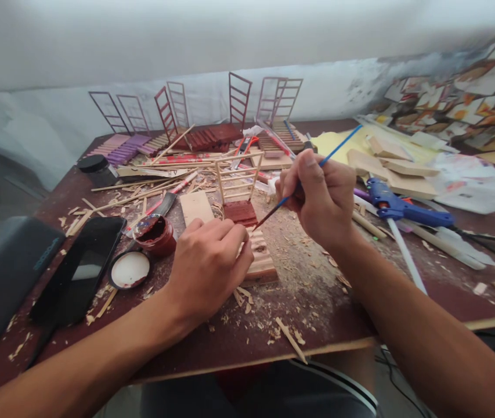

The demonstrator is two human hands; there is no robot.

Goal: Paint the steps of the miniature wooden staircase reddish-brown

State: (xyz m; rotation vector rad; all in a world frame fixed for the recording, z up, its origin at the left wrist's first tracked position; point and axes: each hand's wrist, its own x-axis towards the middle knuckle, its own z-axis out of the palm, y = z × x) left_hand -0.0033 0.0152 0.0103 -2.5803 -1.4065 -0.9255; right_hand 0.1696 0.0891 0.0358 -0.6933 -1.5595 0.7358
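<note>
My left hand (210,264) is closed, its fingers pressing down on a small slatted wooden model (259,255) that lies on the table. The model's far part (239,212) is painted dark red, and a bare ladder-like back (236,177) stands up from it. My right hand (321,197) pinches a thin paintbrush with a blue handle (336,148); its tip touches the model near the painted part. An open pot of dark red paint (155,234) sits left of my left hand, with its white lid (129,270) beside it.
Several finished slatted models with ladder backs (212,136) line the far edge. Loose sticks and shavings (143,191) litter the brown table (317,325). A black phone (84,264) and a dark case (3,273) lie at the left, a blue glue gun (399,206) at the right.
</note>
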